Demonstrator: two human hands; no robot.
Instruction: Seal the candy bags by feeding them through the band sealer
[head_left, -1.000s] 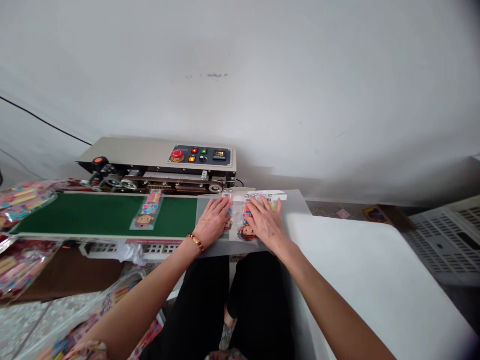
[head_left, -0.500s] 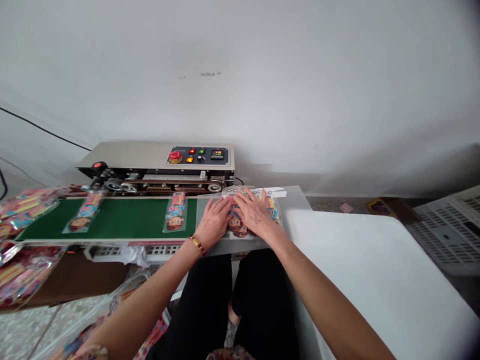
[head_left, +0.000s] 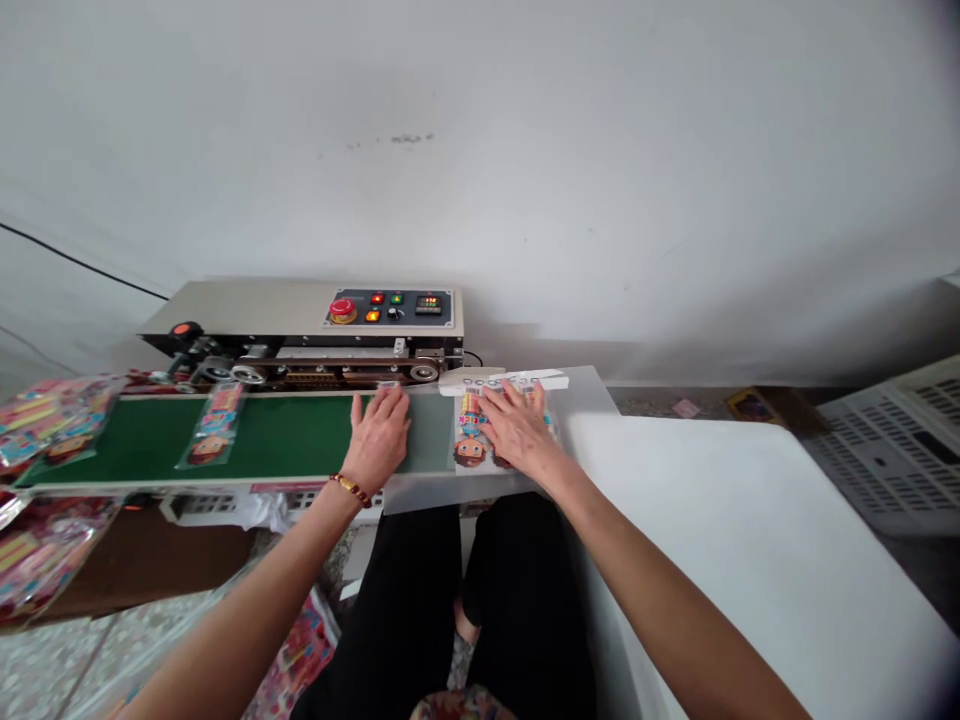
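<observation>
My left hand [head_left: 379, 435] lies palm down, fingers extended, over a small clear packet [head_left: 388, 384] at the right end of the green conveyor belt [head_left: 289, 435]. Most of that packet is hidden beneath the hand. On the grey sheet to the right, my right hand [head_left: 519, 425] rests with fingers spread across several printed packets; the leftmost packet [head_left: 470, 430] shows a cartoon face and bright lettering. White strips lie along the packets' top edge. Farther left on the belt is another packet [head_left: 212, 425], apart from both hands.
Behind the belt stands a band sealing machine [head_left: 307, 310] with a red stop button [head_left: 343, 310] and rollers. Filled packets [head_left: 56, 415] pile up at the belt's left end, above a brown box [head_left: 157, 560]. A white table [head_left: 720, 520] and plastic crates [head_left: 900, 440] are on the right.
My left hand has moved left from the grey sheet onto the belt, over a packet. Belt packets have travelled left. My right hand stays on the packets, uncovering the leftmost one.
</observation>
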